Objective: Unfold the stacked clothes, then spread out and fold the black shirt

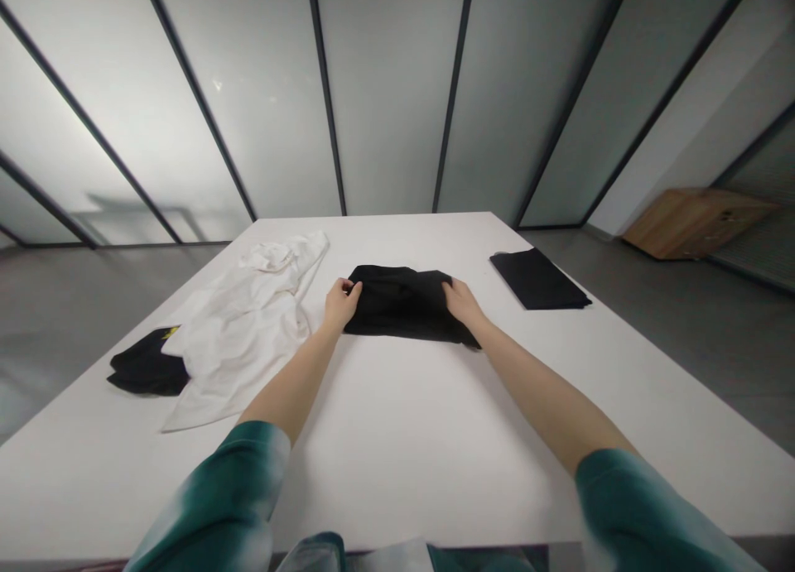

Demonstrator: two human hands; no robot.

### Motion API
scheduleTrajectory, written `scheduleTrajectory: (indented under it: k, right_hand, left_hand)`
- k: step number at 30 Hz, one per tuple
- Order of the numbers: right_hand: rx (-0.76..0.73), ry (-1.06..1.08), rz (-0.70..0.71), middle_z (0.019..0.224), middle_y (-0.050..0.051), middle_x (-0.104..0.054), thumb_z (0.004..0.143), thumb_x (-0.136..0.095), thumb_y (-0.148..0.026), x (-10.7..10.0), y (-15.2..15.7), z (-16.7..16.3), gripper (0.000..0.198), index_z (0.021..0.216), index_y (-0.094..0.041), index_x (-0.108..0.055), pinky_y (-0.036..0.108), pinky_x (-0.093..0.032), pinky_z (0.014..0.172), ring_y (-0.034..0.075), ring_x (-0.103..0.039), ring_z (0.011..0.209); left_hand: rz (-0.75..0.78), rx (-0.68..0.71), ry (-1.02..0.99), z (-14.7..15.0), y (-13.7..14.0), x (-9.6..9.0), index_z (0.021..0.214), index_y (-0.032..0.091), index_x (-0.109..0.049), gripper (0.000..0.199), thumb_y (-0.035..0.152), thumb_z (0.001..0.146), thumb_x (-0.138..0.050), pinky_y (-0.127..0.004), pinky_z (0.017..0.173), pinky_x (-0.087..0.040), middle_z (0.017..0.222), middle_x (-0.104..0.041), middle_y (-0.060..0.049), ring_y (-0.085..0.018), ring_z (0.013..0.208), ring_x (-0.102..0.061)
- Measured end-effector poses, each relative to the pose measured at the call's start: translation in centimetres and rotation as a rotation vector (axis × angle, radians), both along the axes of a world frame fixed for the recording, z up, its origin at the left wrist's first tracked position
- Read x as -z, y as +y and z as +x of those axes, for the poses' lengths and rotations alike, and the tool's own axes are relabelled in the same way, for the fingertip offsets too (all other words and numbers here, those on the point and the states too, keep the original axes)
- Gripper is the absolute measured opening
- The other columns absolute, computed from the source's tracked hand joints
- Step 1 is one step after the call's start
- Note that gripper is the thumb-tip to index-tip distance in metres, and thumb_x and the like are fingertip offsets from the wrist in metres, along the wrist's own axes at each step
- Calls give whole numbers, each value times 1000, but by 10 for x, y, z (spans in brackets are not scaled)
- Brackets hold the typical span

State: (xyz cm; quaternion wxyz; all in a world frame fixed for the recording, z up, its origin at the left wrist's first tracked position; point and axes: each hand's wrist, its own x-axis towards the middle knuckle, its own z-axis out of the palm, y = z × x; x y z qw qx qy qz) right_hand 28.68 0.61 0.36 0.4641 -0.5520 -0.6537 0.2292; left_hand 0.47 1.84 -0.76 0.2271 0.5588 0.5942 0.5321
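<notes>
From my end I see a black garment (403,305) out in the middle of the table (397,448), between the left and right edges and well in from the near edge. It is folded into an oblong, wider across than it is deep, plain and matte, with shallow ripples and a dip along its far side. Its near side runs almost straight, and the right near corner pokes out a little past the rest.

The left hand (341,303) has its fingers pinching the left end, thumb on top; the right hand (460,301) has its fingers gripping the right end the same way. The undersides of both grips are hidden from me. The black swallows the fold lines, so I can't count layers or tell what sort of garment it is, nor whether its near side touches the table.

Toward the left edge lies a crumpled white garment (248,324), overlapping a black bundle (149,367) and covering part of it; the bundle's yellow mark (170,334) is too small to read. A flat folded black cloth (539,280) lies by the right edge. My view cuts off the table's near corners.
</notes>
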Motion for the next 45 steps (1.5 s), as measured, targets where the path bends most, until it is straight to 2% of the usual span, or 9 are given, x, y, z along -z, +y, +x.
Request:
scheduleTrajectory:
  k: [5, 9, 13, 18, 27, 36, 40, 43, 45]
  right_hand:
    - [-62, 524, -287, 64, 3, -69, 83, -60, -46, -29, 15, -2, 27, 76, -20, -67, 39, -56, 76, 27, -68, 76]
    - [-229, 694, -422, 67, 4, -71, 86, -61, -53, -69, 22, -20, 32, 82, -22, -67, 39, -59, 76, 25, -70, 74]
    - [-466, 624, -457, 67, 4, -71, 87, -63, -54, -100, 2, -47, 34, 81, -21, -69, 36, -59, 76, 24, -71, 75]
    - [-604, 383, -423, 63, 2, -70, 84, -69, -53, -100, -25, -63, 37, 72, -19, -71, 33, -58, 71, 21, -68, 68]
    - [-201, 869, -190, 71, 2, -69, 89, -63, -49, -91, 35, -12, 28, 79, -23, -62, 35, -61, 77, 23, -71, 82]
    - [189, 1230, 163, 82, 2, -68, 99, -39, -36, -80, 90, 93, 31, 79, -22, -58, 32, -60, 79, 17, -69, 87]
    - [237, 1017, -22, 71, 3, -65, 91, -50, -32, -56, 82, 124, 23, 73, -21, -58, 32, -58, 72, 18, -66, 74]
    - [359, 562, -306, 61, 3, -61, 79, -63, -26, -30, 73, 136, 15, 65, -20, -60, 34, -55, 70, 18, -61, 65]
    - [436, 260, -311, 60, 3, -62, 71, -68, -21, -14, 67, 137, 12, 62, -19, -60, 38, -53, 77, 20, -60, 67]
  left_hand:
    - [221, -33, 224, 13, -16, -17, 73, 24, -48, 18, 26, 80, -65, -40, 93, -44, 81, -58, -6, -26, 94, -58]
    - [135, 280, 222, 32, -36, -31, 63, 24, -52, 28, 38, 79, -70, -36, 82, -47, 60, -51, -1, -23, 74, -60]
    - [158, 392, -53, 51, -46, -37, 104, 22, -64, 49, 46, 66, -83, -32, 78, -52, 90, -69, -5, -22, 84, -66]
    - [14, 372, -521, 58, -39, -45, 115, 19, -61, 49, 58, 86, -62, -35, 77, -59, 118, -68, -12, -29, 110, -65]
    - [-22, 394, -649, 37, -17, -53, 87, 17, -63, 30, 47, 86, -65, -30, 76, -59, 91, -71, -6, -22, 95, -69]
    - [248, -69, -982, -56, 21, -84, 96, 21, -61, 22, 41, 94, -51, -28, 87, -58, 99, -72, -4, -17, 101, -69]
    - [290, -134, -942, -94, 26, -84, 90, 22, -60, 21, 41, 93, -51, -26, 86, -58, 91, -71, -2, -16, 97, -70]
    - [61, -133, -718, -95, 25, -70, 89, 21, -60, 25, 46, 89, -57, -29, 77, -59, 84, -70, -3, -20, 90, -71]
    - [-105, -71, -449, -83, 22, -56, 98, 19, -63, 37, 53, 82, -66, -33, 79, -58, 93, -72, -8, -25, 97, -71]
